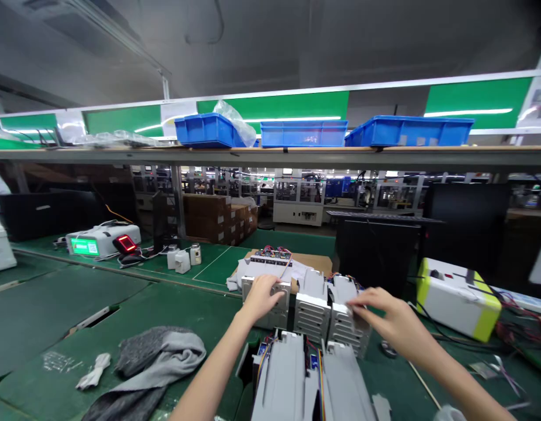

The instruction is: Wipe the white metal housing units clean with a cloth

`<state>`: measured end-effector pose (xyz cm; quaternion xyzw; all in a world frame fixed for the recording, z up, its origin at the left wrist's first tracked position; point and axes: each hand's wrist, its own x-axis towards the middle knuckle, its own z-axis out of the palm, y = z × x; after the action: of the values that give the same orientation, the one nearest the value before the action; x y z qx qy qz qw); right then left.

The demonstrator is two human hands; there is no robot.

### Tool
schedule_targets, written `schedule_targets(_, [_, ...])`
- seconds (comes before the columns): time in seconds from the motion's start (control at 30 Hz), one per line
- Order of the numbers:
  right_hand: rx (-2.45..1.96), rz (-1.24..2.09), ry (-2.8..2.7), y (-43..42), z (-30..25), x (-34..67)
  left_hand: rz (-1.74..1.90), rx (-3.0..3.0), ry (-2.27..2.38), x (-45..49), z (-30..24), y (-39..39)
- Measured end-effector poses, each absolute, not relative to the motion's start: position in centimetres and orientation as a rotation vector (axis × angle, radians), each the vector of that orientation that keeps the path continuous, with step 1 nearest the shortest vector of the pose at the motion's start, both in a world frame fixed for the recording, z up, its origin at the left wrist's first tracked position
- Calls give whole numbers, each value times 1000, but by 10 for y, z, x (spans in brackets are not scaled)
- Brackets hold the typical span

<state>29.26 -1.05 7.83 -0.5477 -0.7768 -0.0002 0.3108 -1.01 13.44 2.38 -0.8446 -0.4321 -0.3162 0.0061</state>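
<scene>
Several grey plastic and metal units with wiring stand in front of me. My left hand (262, 297) is at the back left unit (270, 313), its thumb over the metal front face and its fingers along the top edge. My right hand (390, 318) has thumb and fingertips closed at the top corner of the back right unit (350, 327); what lies between the fingertips is too small to make out. A slatted middle unit (312, 316) stands between them. Nearer to me lie two long grey units (281, 380) with rainbow ribbon cables alongside.
A grey cloth (165, 356) and a crumpled white glove (95, 371) lie at left on the green bench. Farther back are a white box with a lit green screen (99, 240) and a red-glowing scanner (126, 244). A white-and-yellow device (457, 298) stands right; blue bins (303, 133) line the shelf.
</scene>
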Motion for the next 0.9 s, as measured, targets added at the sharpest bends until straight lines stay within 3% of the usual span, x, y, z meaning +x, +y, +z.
schedule_targets(0.1, [-1332, 389, -2022, -72, 62, 303, -891, -2595, -1379, -7, 31, 121])
schedule_targets(0.27, [-1448, 465, -1851, -89, 49, 296, -794, -2528, -1443, 2, 39, 121])
schedule_targets(0.47, [-1424, 450, -1962, 13, 78, 241, -822, -2451, -1479, 2, 30, 130])
schedule_targets(0.67, [-1468, 324, -2060, 126, 66, 192, -862, -2409, -1465, -1, 17, 134])
schedule_targets(0.9, [-1515, 115, -2072, 163, 50, 182, -923, -2439, -1448, -2, 6, 142])
